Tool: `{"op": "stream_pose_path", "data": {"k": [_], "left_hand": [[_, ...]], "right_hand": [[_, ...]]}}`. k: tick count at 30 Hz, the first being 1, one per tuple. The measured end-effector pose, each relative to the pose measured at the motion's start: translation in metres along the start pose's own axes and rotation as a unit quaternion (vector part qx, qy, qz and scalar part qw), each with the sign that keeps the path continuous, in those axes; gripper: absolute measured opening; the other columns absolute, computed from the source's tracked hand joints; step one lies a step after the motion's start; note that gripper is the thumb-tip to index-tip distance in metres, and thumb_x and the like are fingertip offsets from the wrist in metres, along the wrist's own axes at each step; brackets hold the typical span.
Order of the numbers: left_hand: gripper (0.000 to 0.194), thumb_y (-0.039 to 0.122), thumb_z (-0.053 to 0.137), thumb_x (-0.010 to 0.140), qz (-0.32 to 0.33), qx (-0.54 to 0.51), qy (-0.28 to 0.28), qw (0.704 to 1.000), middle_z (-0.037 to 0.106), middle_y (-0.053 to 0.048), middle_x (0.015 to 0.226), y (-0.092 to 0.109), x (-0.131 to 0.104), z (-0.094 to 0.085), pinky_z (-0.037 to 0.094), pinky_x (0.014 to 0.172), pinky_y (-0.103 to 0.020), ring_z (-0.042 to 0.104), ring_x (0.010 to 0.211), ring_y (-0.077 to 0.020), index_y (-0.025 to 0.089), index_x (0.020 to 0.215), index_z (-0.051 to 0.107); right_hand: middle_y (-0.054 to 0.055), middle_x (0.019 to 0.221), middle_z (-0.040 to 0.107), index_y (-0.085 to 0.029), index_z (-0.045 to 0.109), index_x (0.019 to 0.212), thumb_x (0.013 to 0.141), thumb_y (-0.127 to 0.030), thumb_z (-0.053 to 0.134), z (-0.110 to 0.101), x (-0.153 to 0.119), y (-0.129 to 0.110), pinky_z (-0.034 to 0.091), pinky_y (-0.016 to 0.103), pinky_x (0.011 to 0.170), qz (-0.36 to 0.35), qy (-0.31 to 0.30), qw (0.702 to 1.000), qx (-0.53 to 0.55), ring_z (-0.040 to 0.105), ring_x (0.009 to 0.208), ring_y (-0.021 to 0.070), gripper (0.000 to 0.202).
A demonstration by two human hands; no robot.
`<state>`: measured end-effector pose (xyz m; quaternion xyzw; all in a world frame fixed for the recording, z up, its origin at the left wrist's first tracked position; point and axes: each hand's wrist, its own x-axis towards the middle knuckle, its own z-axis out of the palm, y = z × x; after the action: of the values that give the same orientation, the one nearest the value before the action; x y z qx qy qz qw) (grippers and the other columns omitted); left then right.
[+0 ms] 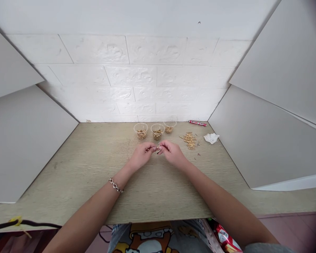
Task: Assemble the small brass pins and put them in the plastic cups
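My left hand (143,153) and my right hand (171,152) meet over the middle of the table, fingertips nearly touching. Both are pinched closed around small, thin gold-coloured pieces, whose exact kind is too small to make out. A dark tip shows under the right fingers. Just beyond the hands stand three clear plastic cups: a left cup (140,128), a middle cup (157,128) and a right cup (170,124), each with small gold-coloured pieces inside. To the right of my right hand lies a pile of thin gold-coloured pins (190,140).
A crumpled white tissue (211,138) and a red wrapped stick (197,123) lie at the back right. Grey panels (274,137) flank the table (158,196), and a white brick-patterned wall (144,75) closes the back. A black cable (39,224) crosses the front left edge.
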<state>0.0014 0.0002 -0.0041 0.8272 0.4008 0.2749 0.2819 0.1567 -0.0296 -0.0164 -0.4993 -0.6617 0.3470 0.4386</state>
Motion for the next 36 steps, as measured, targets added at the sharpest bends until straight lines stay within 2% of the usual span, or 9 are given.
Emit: {"op": "stream_pose_path", "data": {"k": [9,19,27,31,36], "left_hand": [[0.02,0.02,0.038,0.08,0.051,0.098,0.044,0.993,0.06,-0.001,0.074,-0.0016,-0.0035,0.0012,0.038,0.066,-0.023,0.052,0.071,-0.012,0.017,0.077,0.057],[0.02,0.02,0.036,0.082,0.111,0.205,0.051,0.971,0.059,-0.003,0.074,-0.0004,-0.005,-0.0007,0.038,0.067,-0.025,0.051,0.071,-0.0132,0.017,0.08,0.056],[0.018,0.016,0.036,0.081,0.15,0.258,0.05,0.953,0.059,-0.003,0.076,-0.0021,-0.0057,-0.0022,0.037,0.07,-0.027,0.051,0.074,-0.0145,0.017,0.081,0.055],[0.018,0.016,0.037,0.081,0.155,0.268,0.037,0.95,0.059,-0.003,0.075,-0.002,-0.0056,-0.003,0.036,0.071,-0.029,0.052,0.074,-0.0151,0.017,0.081,0.055],[0.019,0.016,0.037,0.08,0.13,0.209,0.042,0.968,0.059,-0.003,0.075,-0.0017,-0.0047,-0.0007,0.037,0.069,-0.026,0.052,0.073,-0.0138,0.017,0.081,0.056]], "right_hand": [[-0.001,0.067,0.057,-0.018,0.047,0.077,0.078,-0.02,0.038,0.0053,-0.0012,0.0026,0.042,0.022,0.058,-0.013,0.025,0.998,-0.055,0.059,0.06,0.0102,0.01],[-0.001,0.07,0.059,-0.019,0.047,0.076,0.077,-0.021,0.039,0.009,-0.0023,0.001,0.043,0.023,0.058,0.013,0.041,0.999,-0.029,0.059,0.06,0.0108,0.008],[-0.001,0.065,0.059,-0.019,0.048,0.076,0.077,-0.019,0.039,0.0079,-0.0032,0.0004,0.041,0.023,0.059,-0.003,0.041,0.997,-0.062,0.058,0.06,0.0107,0.009],[-0.002,0.061,0.058,-0.019,0.047,0.075,0.076,-0.018,0.039,0.0076,-0.0026,0.0005,0.041,0.023,0.06,0.001,0.036,0.997,-0.072,0.057,0.059,0.0107,0.008],[-0.002,0.063,0.058,-0.019,0.047,0.074,0.077,-0.02,0.038,0.0078,-0.0024,-0.0003,0.041,0.022,0.059,0.012,0.032,0.998,-0.057,0.058,0.06,0.0107,0.009]]}}
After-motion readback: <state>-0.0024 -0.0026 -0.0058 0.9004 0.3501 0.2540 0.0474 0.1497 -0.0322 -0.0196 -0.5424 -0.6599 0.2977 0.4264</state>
